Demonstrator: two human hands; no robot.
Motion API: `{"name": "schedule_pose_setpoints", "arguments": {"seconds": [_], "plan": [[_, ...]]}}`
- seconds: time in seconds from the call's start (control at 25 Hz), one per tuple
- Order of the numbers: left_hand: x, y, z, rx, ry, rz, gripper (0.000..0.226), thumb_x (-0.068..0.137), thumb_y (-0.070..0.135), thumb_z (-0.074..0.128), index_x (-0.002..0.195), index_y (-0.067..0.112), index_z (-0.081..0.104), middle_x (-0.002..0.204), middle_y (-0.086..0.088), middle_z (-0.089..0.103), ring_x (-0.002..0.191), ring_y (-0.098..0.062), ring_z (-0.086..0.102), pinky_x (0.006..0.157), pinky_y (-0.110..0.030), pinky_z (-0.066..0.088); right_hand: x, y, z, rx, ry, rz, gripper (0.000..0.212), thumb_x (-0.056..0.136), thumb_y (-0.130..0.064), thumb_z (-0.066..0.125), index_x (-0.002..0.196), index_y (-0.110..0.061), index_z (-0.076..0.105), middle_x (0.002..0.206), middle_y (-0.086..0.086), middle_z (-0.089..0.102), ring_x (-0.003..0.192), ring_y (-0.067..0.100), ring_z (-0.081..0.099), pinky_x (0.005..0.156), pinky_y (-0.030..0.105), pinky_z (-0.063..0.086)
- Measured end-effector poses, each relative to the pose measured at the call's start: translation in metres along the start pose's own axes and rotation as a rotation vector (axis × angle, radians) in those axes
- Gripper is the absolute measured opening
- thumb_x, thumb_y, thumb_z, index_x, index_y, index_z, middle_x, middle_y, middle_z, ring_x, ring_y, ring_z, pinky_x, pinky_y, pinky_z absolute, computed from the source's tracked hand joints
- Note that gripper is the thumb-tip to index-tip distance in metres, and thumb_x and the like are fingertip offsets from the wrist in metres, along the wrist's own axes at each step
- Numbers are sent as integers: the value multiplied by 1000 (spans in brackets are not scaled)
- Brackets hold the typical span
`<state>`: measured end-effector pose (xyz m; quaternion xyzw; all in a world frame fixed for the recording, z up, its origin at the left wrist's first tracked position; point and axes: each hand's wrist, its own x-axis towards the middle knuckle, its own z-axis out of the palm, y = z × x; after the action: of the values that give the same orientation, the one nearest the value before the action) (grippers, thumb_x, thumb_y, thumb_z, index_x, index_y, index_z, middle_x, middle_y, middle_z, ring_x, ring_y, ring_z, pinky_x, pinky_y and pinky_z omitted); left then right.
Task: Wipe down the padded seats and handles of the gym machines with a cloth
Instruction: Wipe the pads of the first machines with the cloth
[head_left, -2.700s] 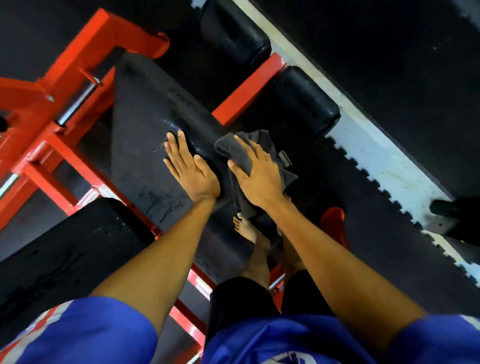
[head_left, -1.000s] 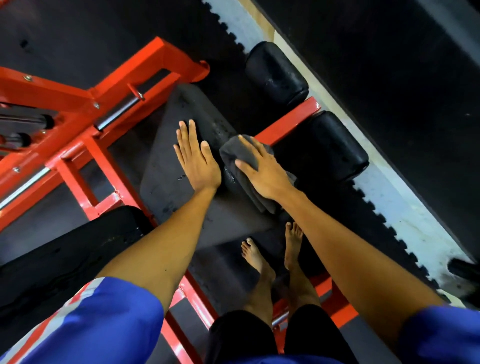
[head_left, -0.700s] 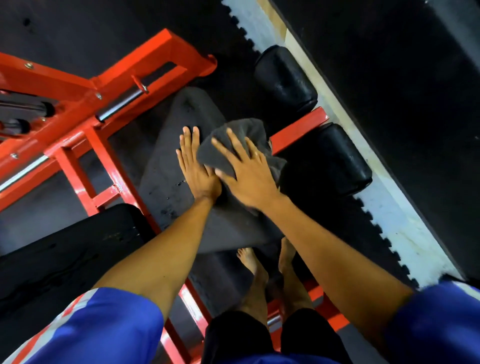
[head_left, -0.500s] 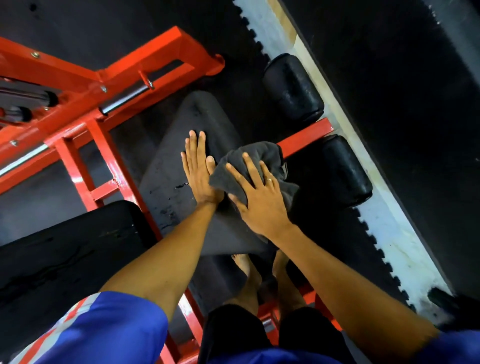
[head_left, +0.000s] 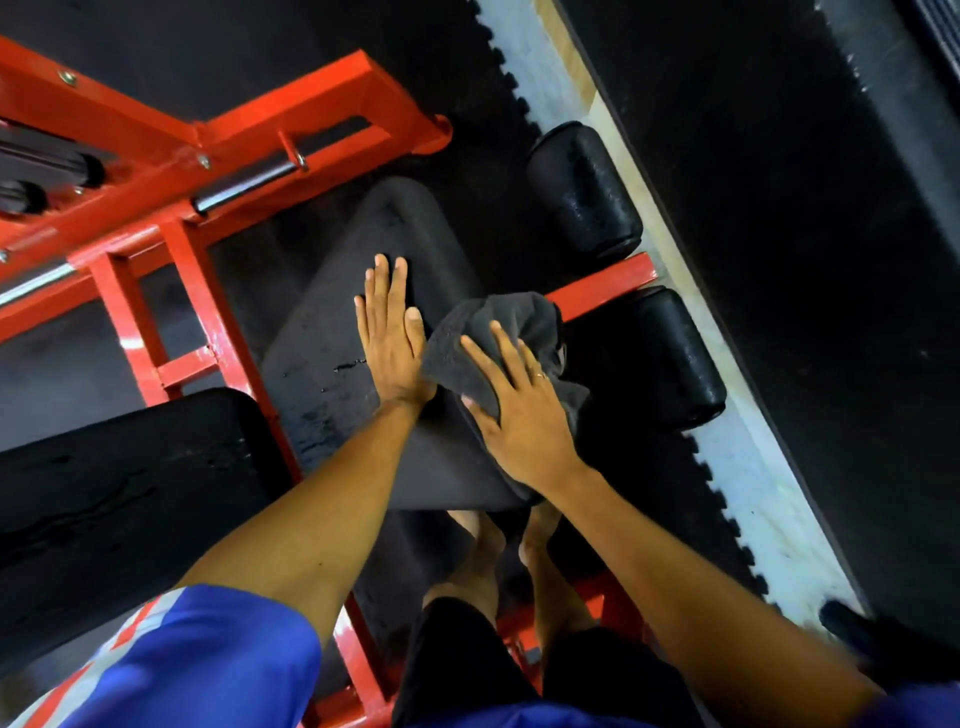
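Observation:
A black padded seat (head_left: 337, 332) of a red-framed gym machine slopes away below me, with wet streaks near its left edge. My left hand (head_left: 392, 338) lies flat on the pad, fingers straight and pointing away. A dark grey cloth (head_left: 511, 322) is bunched on the pad's right side. My right hand (head_left: 519, 410) presses on the cloth with spread, straight fingers. The two hands are side by side, almost touching.
Two black foam rollers (head_left: 584, 189) (head_left: 675, 353) sit on a red bar to the right. A second black pad (head_left: 104, 499) lies at the lower left. The red frame (head_left: 171, 156) rises at the upper left. My bare feet (head_left: 483, 551) stand under the seat on black matting.
My right hand swept the cloth up and left over the pad, then back toward the right and nearer edge. My left hand stayed flat on the pad.

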<state>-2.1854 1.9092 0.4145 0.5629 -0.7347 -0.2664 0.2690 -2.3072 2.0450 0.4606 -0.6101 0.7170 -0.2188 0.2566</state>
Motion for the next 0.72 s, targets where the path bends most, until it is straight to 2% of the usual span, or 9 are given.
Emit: {"name": "schedule_pose_setpoints", "arguments": {"seconds": [0.12,0.2,0.28,0.4,0.48,0.52,0.6,0.68,0.72], "plan": [[-1,1,-1,27,-4,6,56,107,33,22,160,16,30,169,-5,20,158,-19,11,128,-46,3,47,-2,3,-40,-8,-13,65,105,-47,41,165,-29,23,173,9,9,156,40,21,125,53,24],[1,0,-1,-6,-3,12,54,108,32,23,159,16,29,168,-5,22,157,-18,12,128,-43,3,104,-6,1,39,-14,0,63,104,-40,48,163,-31,27,173,8,14,154,40,26,125,52,25],[1,0,-3,-15,12,4,52,109,29,25,158,15,32,167,-4,26,156,-17,16,128,-42,4,145,2,-1,252,-38,144,59,105,-39,51,161,-37,32,170,0,24,151,32,34,123,50,29],[2,5,-10,15,-2,-35,48,108,24,34,155,20,40,163,-2,33,153,-16,24,127,-44,12,137,15,-6,532,-66,425,59,101,-59,41,156,-36,39,157,-4,48,141,25,49,118,52,36],[10,6,-19,44,-22,-31,45,106,23,40,150,22,47,156,-2,41,147,-18,32,123,-45,23,91,9,-8,506,-43,492,63,101,-62,40,156,-31,39,157,-1,47,142,28,47,117,53,37],[16,4,-24,57,-29,-11,42,106,23,42,147,21,50,151,-2,45,143,-19,37,119,-46,28,68,1,-10,405,-41,488,64,102,-60,41,159,-33,33,164,0,38,146,30,42,119,54,35],[29,-2,-29,46,-14,0,37,106,24,44,141,19,53,143,-4,48,134,-21,42,113,-48,34,39,-15,-10,162,-27,311,65,106,-53,43,164,-34,21,172,1,18,154,34,27,122,54,29],[39,-9,-25,4,26,-25,37,107,27,44,141,16,54,142,-8,48,133,-24,44,111,-50,36,56,-21,-4,-1,27,53,66,106,-48,44,165,-34,18,173,6,11,156,41,18,123,56,24],[42,-12,-22,-22,44,-34,40,106,27,43,142,14,53,145,-10,47,135,-26,43,113,-51,35,81,-21,-4,-27,22,-4,65,106,-45,46,164,-35,20,174,6,11,156,43,17,124,57,24]]}}
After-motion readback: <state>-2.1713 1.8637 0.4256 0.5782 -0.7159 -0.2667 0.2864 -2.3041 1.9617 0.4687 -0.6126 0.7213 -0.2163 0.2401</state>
